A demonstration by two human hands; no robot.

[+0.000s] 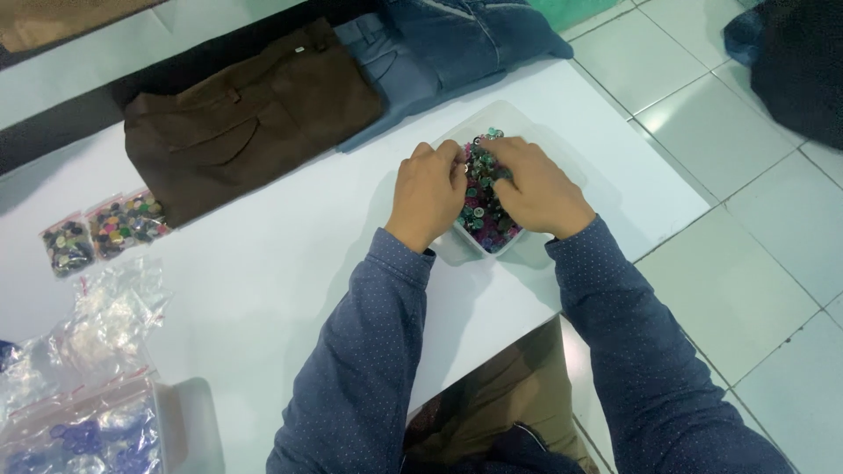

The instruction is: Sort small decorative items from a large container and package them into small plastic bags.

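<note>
Your left hand (428, 191) and right hand (537, 186) both rest in the shallow clear tray (527, 235) near the desk's (263, 272) right edge, fingers curled down into the heap of small coloured buttons (481, 211), seemingly sifting; whether they pinch any, you cannot tell. Folded brown trousers (246, 123) and jeans (439, 44) lie beyond, bagged buttons (105, 230) lie left, and pale floor tiles (755, 228) lie to the right.

A tray (527, 132) of buttons (481, 197) is set on the table (263, 263). Folded trousers (246, 123) are laid behind it, small bags (101, 230) at its left.
</note>
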